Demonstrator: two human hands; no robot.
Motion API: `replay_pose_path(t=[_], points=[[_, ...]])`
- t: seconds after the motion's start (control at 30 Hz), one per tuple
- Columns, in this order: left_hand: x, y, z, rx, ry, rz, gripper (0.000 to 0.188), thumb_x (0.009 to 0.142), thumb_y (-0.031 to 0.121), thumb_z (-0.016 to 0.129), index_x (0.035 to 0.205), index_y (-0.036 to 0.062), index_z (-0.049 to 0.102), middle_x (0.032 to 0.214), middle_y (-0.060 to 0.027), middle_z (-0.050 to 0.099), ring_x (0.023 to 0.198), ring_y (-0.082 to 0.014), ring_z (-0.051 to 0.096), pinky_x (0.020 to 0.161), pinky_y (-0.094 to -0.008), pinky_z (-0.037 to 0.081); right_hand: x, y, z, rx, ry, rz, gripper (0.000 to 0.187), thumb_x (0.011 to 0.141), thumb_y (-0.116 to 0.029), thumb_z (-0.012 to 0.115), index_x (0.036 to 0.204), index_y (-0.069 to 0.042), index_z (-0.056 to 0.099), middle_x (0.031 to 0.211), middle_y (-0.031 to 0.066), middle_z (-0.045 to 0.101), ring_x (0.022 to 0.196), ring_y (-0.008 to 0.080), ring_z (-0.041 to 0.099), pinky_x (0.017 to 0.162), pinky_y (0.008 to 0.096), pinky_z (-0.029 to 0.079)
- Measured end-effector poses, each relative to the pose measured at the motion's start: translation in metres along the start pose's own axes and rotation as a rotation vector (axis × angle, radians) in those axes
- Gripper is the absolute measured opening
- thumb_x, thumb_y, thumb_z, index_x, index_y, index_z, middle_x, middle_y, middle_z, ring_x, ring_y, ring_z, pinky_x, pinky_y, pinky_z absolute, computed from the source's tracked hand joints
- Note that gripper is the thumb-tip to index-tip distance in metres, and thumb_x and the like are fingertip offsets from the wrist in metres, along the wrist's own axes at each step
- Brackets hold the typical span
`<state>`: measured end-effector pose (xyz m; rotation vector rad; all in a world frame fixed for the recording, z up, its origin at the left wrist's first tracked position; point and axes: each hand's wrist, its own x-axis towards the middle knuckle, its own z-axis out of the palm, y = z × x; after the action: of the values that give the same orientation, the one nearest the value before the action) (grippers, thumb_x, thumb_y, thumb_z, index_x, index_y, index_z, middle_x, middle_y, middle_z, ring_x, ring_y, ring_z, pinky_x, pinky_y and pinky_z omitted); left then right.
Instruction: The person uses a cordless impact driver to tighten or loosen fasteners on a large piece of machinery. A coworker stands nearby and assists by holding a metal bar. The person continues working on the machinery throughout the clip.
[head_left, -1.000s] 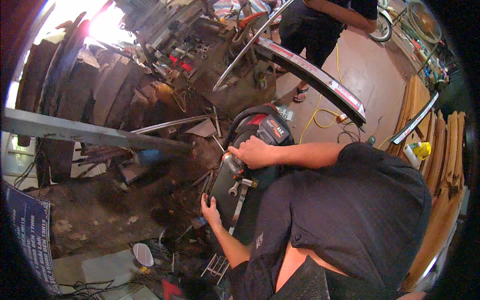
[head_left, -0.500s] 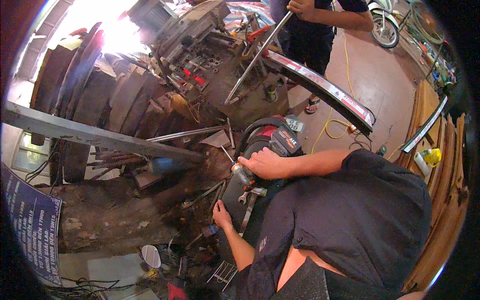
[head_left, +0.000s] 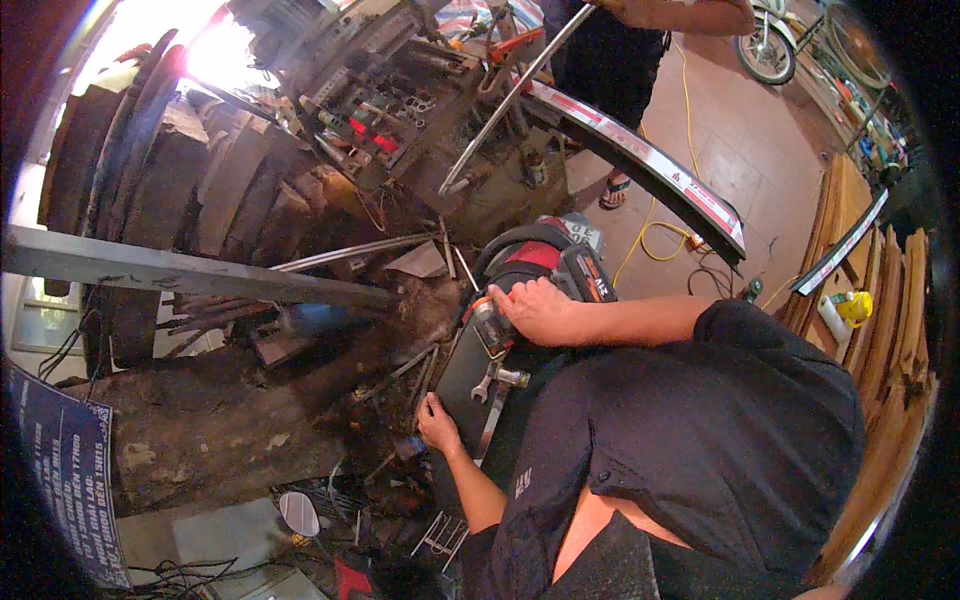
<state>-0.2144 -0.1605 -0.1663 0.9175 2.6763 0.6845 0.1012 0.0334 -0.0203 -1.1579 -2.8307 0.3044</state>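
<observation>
Cluttered workshop ground, dark with grease and scrap, fills my view. My right hand (head_left: 540,310) lies closed over the grip of a red and black power tool (head_left: 545,270), whose far end is hidden behind my knuckles. My left hand (head_left: 436,422) presses flat, fingers spread, on the near left edge of a dark metal panel (head_left: 462,375); I cannot tell if it grips. Just right of it a spanner (head_left: 487,383) rests on the panel. My black shirt (head_left: 700,440) covers the panel's near right part. Stacked tyres (head_left: 180,190) stand far left.
</observation>
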Motion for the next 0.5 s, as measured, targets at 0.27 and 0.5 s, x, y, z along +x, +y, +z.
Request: replay_pose_path(t=[0.27, 0.5], points=[[-0.004, 0.007, 0.006, 0.049, -0.026, -0.031, 0.060, 0.106, 0.057, 0.050, 0.123, 0.0063, 0.077, 0.126, -0.0174, 0.073, 0.115, -0.0416, 0.066, 0.098, -0.0511, 0.049, 0.016, 0.024, 0.023, 0.064, -0.021, -0.112, 0.058, 0.096, -0.015, 0.055, 0.145, 0.015, 0.048, 0.085, 0.0216, 0.072, 0.070, 0.0368, 0.073, 0.056, 0.0507, 0.058], [-0.002, 0.004, 0.010, -0.028, -0.013, -0.021, 0.061, 0.107, 0.056, 0.048, 0.119, 0.0037, 0.078, 0.120, -0.0195, 0.075, 0.111, -0.0432, 0.067, 0.096, -0.0514, 0.050, 0.014, 0.023, -0.004, 0.090, -0.211, -0.034, 0.085, 0.085, -0.024, 0.072, 0.155, 0.011, 0.039, 0.099, 0.0219, 0.074, 0.085, 0.0331, 0.075, 0.068, 0.0449, 0.060]])
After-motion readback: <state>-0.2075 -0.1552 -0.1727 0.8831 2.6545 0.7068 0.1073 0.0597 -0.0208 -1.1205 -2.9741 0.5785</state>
